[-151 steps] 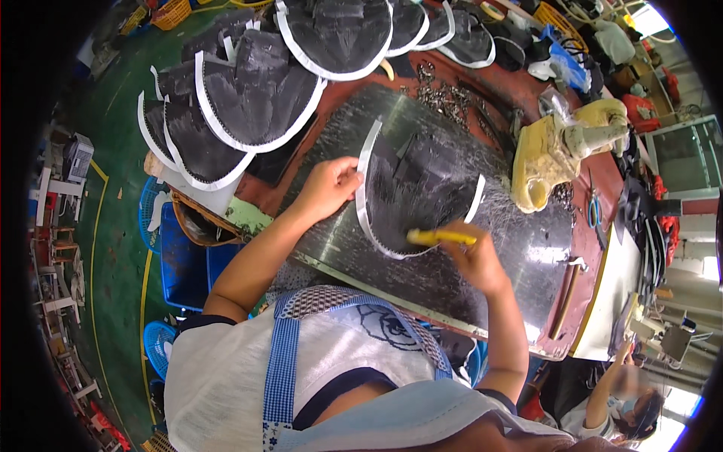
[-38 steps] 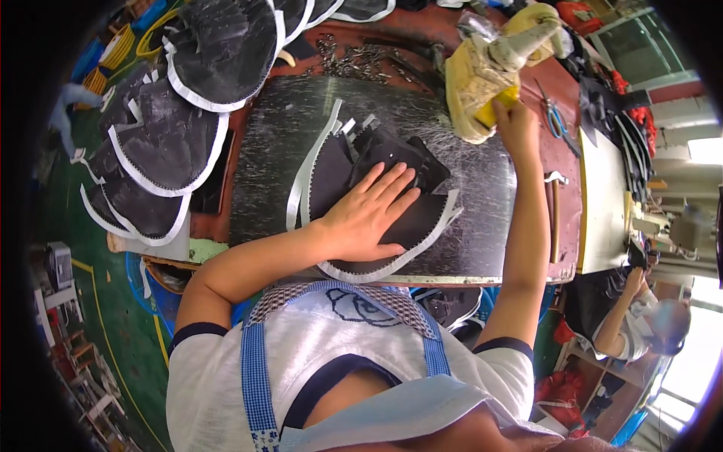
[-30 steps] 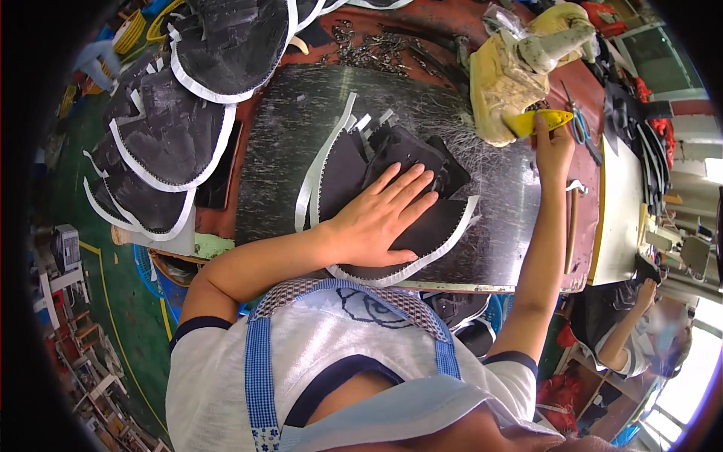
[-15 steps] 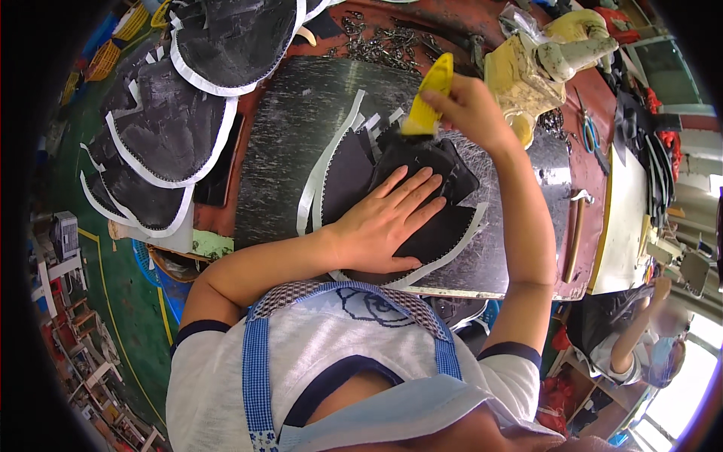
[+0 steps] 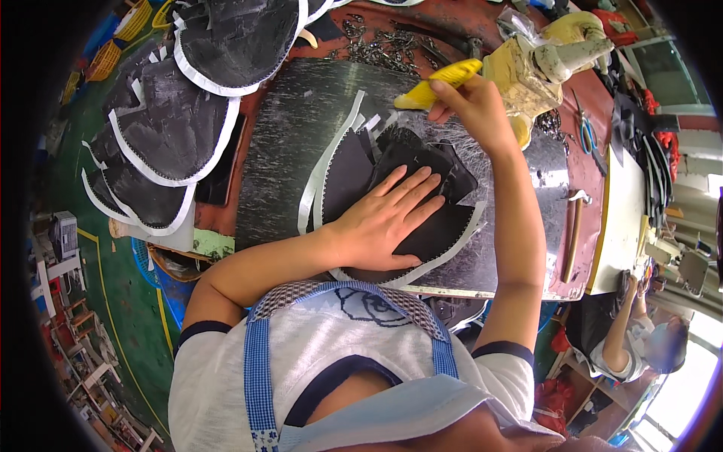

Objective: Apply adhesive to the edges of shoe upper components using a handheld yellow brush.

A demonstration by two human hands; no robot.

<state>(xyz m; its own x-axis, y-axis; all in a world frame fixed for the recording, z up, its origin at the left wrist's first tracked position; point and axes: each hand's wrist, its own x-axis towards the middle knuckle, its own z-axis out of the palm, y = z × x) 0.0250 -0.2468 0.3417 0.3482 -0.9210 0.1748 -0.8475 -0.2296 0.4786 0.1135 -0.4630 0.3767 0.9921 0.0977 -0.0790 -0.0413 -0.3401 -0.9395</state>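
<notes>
My left hand [image 5: 384, 222] lies flat with fingers spread, pressing on a black shoe-upper piece [image 5: 346, 181]. That piece has a stitched edge bordered by white tape [image 5: 324, 169], and a smaller black patch lies over its upper middle. My right hand [image 5: 474, 109] is closed round a yellow flat brush-like tool [image 5: 452, 74], held tilted beyond the piece's far edge. Its pale tip points left; whether it has bristles I cannot make out. Underneath lies a dark, glue-streaked work board [image 5: 279, 128].
Finished-looking black pieces with white borders [image 5: 173, 113] overlap at the left. A glue-crusted cream container [image 5: 523, 83] stands far right, with scissors [image 5: 587, 134] and a hammer [image 5: 575, 235] nearby. Metal bits [image 5: 388, 45] lie at the back. Another person [image 5: 629, 343] is at lower right.
My right hand has lifted the yellow tool away from the black piece and turned it from steep to nearly level. My left hand stays in place.
</notes>
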